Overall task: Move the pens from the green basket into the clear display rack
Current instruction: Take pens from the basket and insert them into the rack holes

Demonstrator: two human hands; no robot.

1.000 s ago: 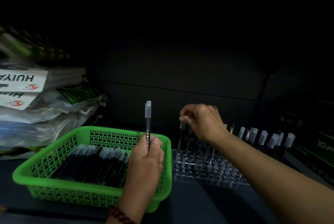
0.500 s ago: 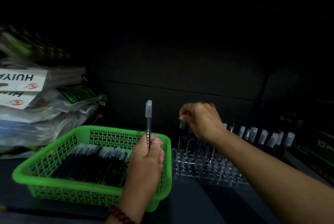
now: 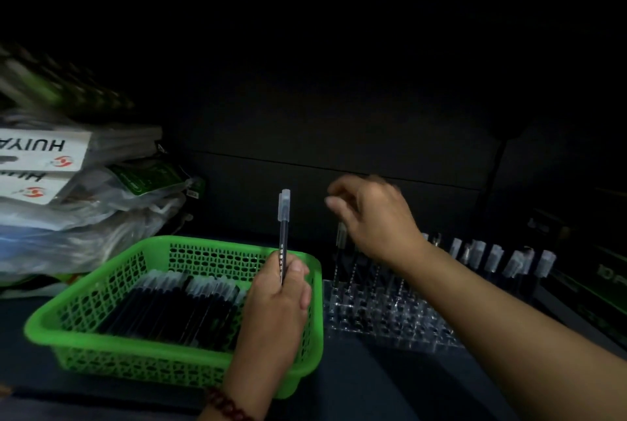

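Held pen (image 3: 284, 237): slim, light, stiff, smooth barrel, probably slippery; the left hand (image 3: 276, 305) is gripping its lower barrel, cap up, above the green basket (image 3: 101, 352), where more pens (image 3: 176, 305) are lying flat. Pinching mid-barrel is looking safest. The right hand (image 3: 376, 220) is hovering, blurred, over the clear display rack (image 3: 390, 322) on the table (image 3: 356, 386); grip cannot be told

"HUIYA", upside down, on white label (image 3: 44, 149), stacked packet (image 3: 122, 139), left.
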